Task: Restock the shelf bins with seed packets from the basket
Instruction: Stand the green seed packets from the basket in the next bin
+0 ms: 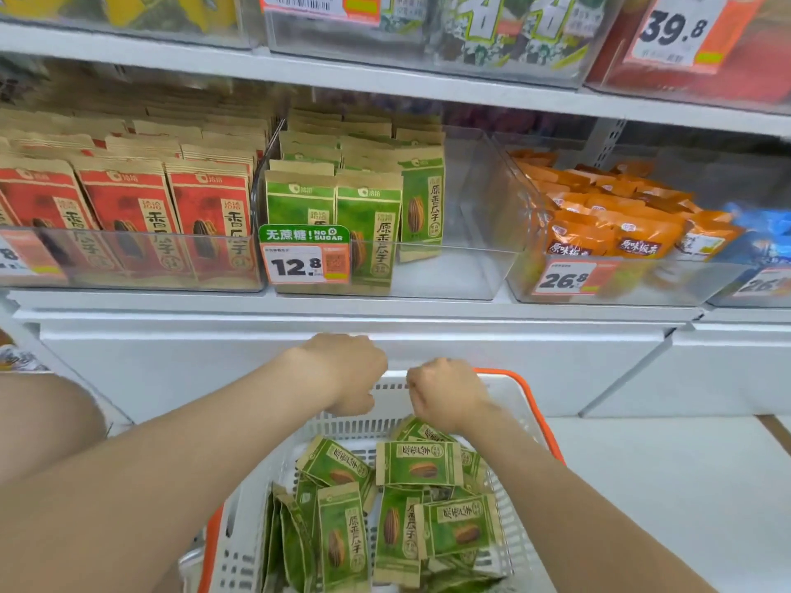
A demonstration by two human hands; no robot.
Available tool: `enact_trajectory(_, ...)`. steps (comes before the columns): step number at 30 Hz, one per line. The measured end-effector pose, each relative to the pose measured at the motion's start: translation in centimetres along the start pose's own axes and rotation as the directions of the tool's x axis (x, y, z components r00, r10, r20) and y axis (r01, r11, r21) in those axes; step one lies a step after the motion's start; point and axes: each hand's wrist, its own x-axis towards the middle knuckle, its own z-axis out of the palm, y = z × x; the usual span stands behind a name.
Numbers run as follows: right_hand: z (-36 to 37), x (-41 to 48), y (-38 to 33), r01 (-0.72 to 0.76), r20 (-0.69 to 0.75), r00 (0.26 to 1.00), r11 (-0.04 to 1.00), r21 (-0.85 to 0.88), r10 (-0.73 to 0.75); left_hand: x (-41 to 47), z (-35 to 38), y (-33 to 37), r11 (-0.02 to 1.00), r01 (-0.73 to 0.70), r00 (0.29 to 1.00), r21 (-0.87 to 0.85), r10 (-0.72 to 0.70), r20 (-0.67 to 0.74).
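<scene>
While the basket (540,415) sits closest to me, it holds a loose heap of green seed packets (421,464), lying flat and overlapping, a dozen or more by my count. I judge that most of the restocking is still to do.

Above the far end of the basket, my left hand (342,374) and right hand (445,398) hang side by side, near each other but apart. Both show their backs, with the fingers curled under and hidden. I cannot tell whether either one pinches a packet.

Beyond them, on the shelf, the clear bin (449,267) behind the 12.8 price tag (304,263) holds upright rows of matching packets (368,224). The left and middle rows reach the front. The right row stops short, and the bin's right side stands bare. That gap is where the basket stock belongs.
</scene>
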Motion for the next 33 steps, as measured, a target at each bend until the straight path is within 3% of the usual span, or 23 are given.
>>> enact_trajectory(2,3.2,-1.1,0.3,-0.120,0.242,0.965,0.991,0.051,0.105,0.4,0.6,0.5,0.999,-0.048,0.997,-0.025,0.049,0.058)
enact_trajectory(5,8.4,-2.7,0.7,-0.313,0.405,0.885,0.937,0.152,0.230,0.9,0.9,1.3,0.996,-0.080,0.992,-0.041,0.084,0.098)
enact_trajectory(9,12.8,-4.0,-0.4,-0.303,0.448,0.867,0.945,0.122,0.220,1.6,0.8,1.8,0.996,-0.063,0.991,-0.063,0.070,0.115)
enact_trajectory(12,14.4,-4.2,-1.8,-0.241,0.394,0.891,0.971,-0.011,0.225,1.7,0.5,1.9,0.995,-0.061,0.990,-0.073,0.069,0.121)
enact_trajectory(15,14.5,-4.2,-2.2,-0.225,0.461,0.852,0.969,-0.106,0.248,1.7,0.2,1.9,0.995,-0.064,0.989,-0.079,0.074,0.128)
enact_trajectory(18,13.5,-4.1,-1.8,-0.242,0.528,0.835,0.965,0.101,0.155,1.4,-0.1,1.7,0.995,-0.053,0.990,-0.089,0.064,0.126)
enact_trajectory(21,10.9,-3.4,-1.6,-0.294,0.466,0.883,0.837,0.462,0.053,1.4,-0.2,0.9,0.994,-0.020,0.990,-0.107,0.035,0.137)
enact_trajectory(23,8.1,-2.6,-2.0,-0.329,0.348,0.929,0.709,0.624,0.126,1.0,-0.6,0.4,0.993,0.029,0.992,-0.112,-0.014,0.129)
enact_trajectory(25,5.2,-2.0,-2.8,-0.268,0.126,0.954,0.588,0.763,0.271,0.4,-1.5,-0.2,0.988,0.081,0.994,-0.131,-0.071,0.084)
enact_trajectory(27,2.6,-1.5,-3.7,-0.121,-0.091,0.902,0.449,0.885,0.422,-0.4,-2.6,-0.8,0.976,0.105,0.994,-0.191,-0.101,0.028)
enact_trajectory(30,-1.2,-0.6,-5.2,0.118,-0.258,0.776,0.269,0.956,0.576,-1.1,-3.8,-2.0,0.909,0.070,0.983,-0.410,-0.133,-0.128)
enact_trajectory(33,-4.9,0.0,-6.2,0.267,-0.299,0.700,0.151,0.952,0.648,-1.5,-4.6,-2.3,0.702,-0.099,0.896,-0.706,-0.246,-0.370)
